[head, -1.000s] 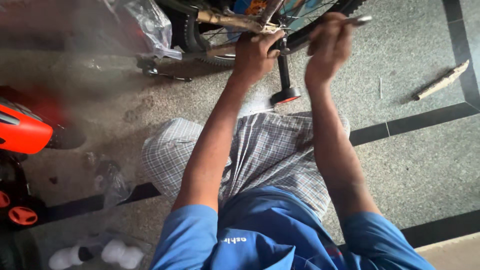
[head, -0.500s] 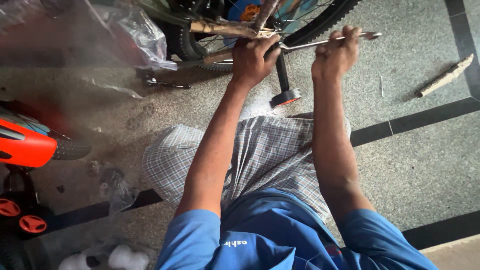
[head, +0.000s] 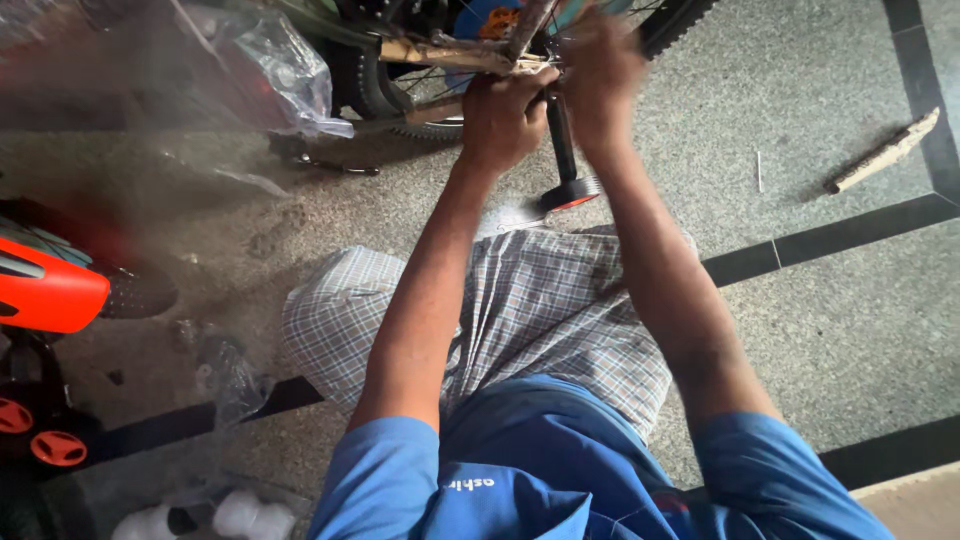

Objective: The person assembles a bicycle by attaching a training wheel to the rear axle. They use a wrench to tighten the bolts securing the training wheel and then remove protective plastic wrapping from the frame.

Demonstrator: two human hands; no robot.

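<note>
At the top centre of the frame the left hand (head: 503, 118) stays clenched on the bicycle frame (head: 440, 55) by the kickstand (head: 562, 150), while the right hand (head: 598, 75), earlier gripping a wrench out to the right, has swung in blurred, its grasp unclear.

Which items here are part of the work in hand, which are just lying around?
In use:
- left hand, closed on the tan-wrapped bicycle frame tube
- right hand, blurred, at the same joint
- black kickstand with red-edged foot
- black knobbly bicycle tyre

Lying about:
- clear crumpled plastic wrap
- pale wooden strip on the grey speckled floor
- orange plastic toy vehicle
- white plastic caps
</note>
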